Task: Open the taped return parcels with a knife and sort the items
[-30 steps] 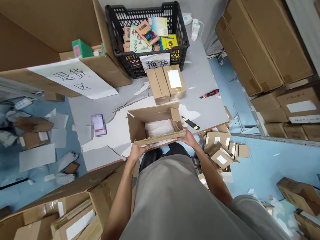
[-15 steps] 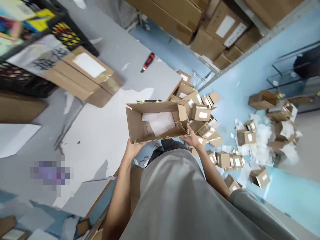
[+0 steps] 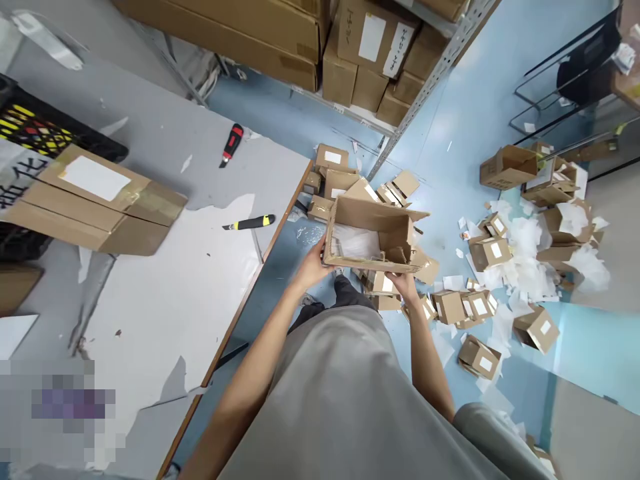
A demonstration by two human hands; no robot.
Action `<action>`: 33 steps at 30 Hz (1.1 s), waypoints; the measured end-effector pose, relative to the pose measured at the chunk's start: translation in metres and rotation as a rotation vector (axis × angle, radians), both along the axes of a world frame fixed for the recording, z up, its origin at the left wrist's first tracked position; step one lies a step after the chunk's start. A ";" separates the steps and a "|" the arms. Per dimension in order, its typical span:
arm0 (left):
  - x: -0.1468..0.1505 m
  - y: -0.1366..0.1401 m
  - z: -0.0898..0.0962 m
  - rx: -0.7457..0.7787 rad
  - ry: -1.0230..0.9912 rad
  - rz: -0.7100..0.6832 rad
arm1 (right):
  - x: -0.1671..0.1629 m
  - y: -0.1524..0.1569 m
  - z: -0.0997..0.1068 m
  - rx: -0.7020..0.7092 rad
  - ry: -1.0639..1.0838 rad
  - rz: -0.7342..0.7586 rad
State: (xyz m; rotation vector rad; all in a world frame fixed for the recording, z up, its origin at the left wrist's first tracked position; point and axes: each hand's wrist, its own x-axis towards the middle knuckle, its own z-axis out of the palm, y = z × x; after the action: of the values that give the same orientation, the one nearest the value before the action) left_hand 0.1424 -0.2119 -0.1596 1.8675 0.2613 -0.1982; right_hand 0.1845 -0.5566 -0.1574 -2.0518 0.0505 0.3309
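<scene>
An open cardboard box (image 3: 400,233) is held out in front of my body, past the table's edge and over the floor. White packing paper (image 3: 356,241) lies inside it, towards the left end. My left hand (image 3: 314,265) grips the box's left end, with some fingers hidden behind the wall. My right hand (image 3: 403,285) holds the lower right corner from below. Left of the box, a yellow-and-black utility knife (image 3: 249,223) lies on the table (image 3: 170,300). Farther back on the table is a red-and-black utility knife (image 3: 232,144).
A taped carton (image 3: 100,200) and a black crate (image 3: 60,123) stand on the table's left. Several discarded boxes (image 3: 333,157) and white packing sheets (image 3: 525,257) litter the floor. A metal shelf post (image 3: 430,83) and stacked cartons rise at the back.
Both hands have carried the box rightwards, from beside the table's edge to over the floor. The yellow-and-black utility knife, mostly covered by the box before, is now in plain view.
</scene>
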 end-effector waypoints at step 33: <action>-0.137 0.047 -0.019 -0.152 0.097 0.945 | 0.104 0.229 -0.077 -0.043 0.264 0.803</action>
State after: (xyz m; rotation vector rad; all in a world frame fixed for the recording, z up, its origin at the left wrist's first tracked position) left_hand 0.0051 -0.1646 -0.1784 1.4131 1.1178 0.3334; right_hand 0.2887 -0.3273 -0.2340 -1.9765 -0.6231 1.0965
